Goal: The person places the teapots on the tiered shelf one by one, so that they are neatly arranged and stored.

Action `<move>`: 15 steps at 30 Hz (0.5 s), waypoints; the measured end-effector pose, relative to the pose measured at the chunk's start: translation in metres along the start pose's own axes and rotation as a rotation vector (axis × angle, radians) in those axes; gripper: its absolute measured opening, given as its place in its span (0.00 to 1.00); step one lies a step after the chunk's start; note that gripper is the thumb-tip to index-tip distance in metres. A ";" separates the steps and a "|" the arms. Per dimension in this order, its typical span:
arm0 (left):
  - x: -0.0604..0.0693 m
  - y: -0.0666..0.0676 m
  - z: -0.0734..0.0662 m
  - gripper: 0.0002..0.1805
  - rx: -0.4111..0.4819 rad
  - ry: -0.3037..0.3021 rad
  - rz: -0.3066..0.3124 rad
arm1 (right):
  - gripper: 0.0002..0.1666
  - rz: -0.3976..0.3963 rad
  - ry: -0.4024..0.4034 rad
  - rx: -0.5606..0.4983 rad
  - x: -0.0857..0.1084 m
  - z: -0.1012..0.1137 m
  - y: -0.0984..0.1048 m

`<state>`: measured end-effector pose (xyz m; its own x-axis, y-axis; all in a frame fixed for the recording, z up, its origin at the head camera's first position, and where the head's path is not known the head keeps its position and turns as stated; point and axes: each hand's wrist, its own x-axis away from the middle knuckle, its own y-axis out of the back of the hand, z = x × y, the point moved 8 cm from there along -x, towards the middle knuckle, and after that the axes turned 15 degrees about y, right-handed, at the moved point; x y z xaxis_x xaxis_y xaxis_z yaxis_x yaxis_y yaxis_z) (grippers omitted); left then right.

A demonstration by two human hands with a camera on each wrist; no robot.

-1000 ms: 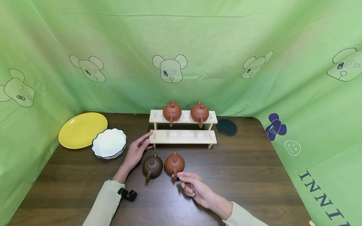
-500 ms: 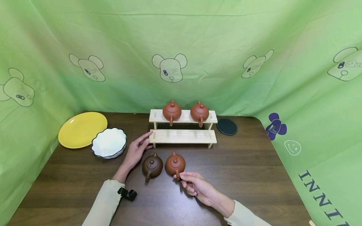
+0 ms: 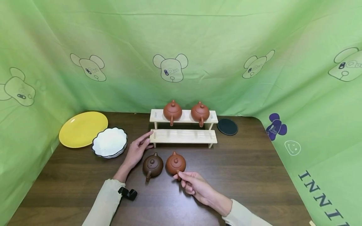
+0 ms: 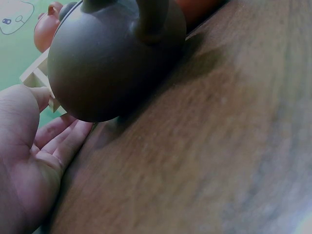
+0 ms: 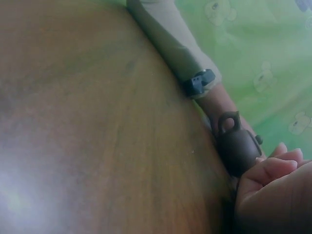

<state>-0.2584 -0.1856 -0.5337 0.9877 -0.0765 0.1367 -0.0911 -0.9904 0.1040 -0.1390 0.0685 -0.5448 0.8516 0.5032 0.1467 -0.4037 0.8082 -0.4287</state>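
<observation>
A person's right hand (image 3: pixel 198 189) pinched a red-brown teapot (image 3: pixel 176 161) by its six-o'clock handle (image 3: pixel 178 171); the left hand (image 3: pixel 136 153), fingers loosely extended, touched the nine-o'clock end of a wooden rack (image 3: pixel 181 136).

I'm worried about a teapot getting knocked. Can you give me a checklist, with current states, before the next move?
1. Right hand holding the front reddish teapot: ok.
2. Lid on that teapot: ok.
3. Its base off the table: cannot tell.
4. Dark brown teapot apart from it: ok, narrow gap.
5. Left hand touching the left end of the lower shelf: ok.
6. Two rear teapots upright on the upper shelf: ok.
</observation>
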 end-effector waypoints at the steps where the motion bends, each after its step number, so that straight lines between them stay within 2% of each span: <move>1: 0.000 0.000 0.000 0.24 -0.001 0.001 0.001 | 0.14 -0.011 -0.002 0.000 -0.001 0.000 0.001; 15: -0.001 0.000 0.001 0.25 -0.001 0.008 0.004 | 0.12 -0.057 0.009 0.040 -0.002 -0.001 0.004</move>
<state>-0.2591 -0.1857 -0.5348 0.9862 -0.0796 0.1451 -0.0953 -0.9899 0.1048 -0.1421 0.0706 -0.5482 0.8765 0.4533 0.1622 -0.3672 0.8473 -0.3838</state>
